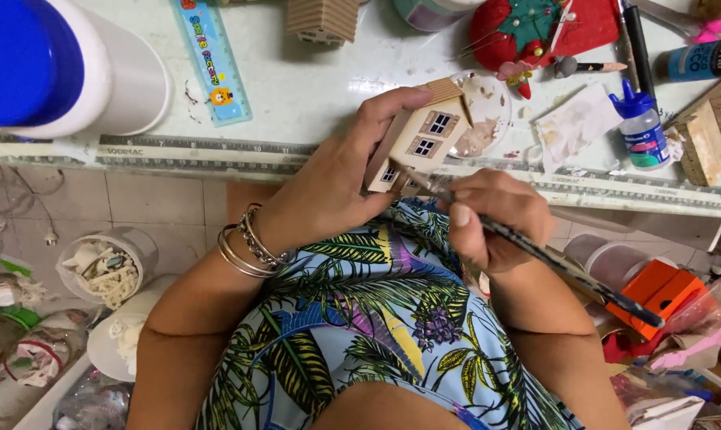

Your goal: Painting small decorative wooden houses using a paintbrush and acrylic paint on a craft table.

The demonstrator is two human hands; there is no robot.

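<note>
The left hand has its fingers wrapped around a small cream model house, holding it tilted just over the near edge of the desk, above the person's lap. The right hand, just below the house, has its fingers clenched on a dark paintbrush whose tip touches the bottom of the house wall. Just beyond the house on the desk lies a round paint dish, with a small blue-capped glue bottle farther right of the house. A red pincushion sits behind the dish, a blue ruler well left of the house
</note>
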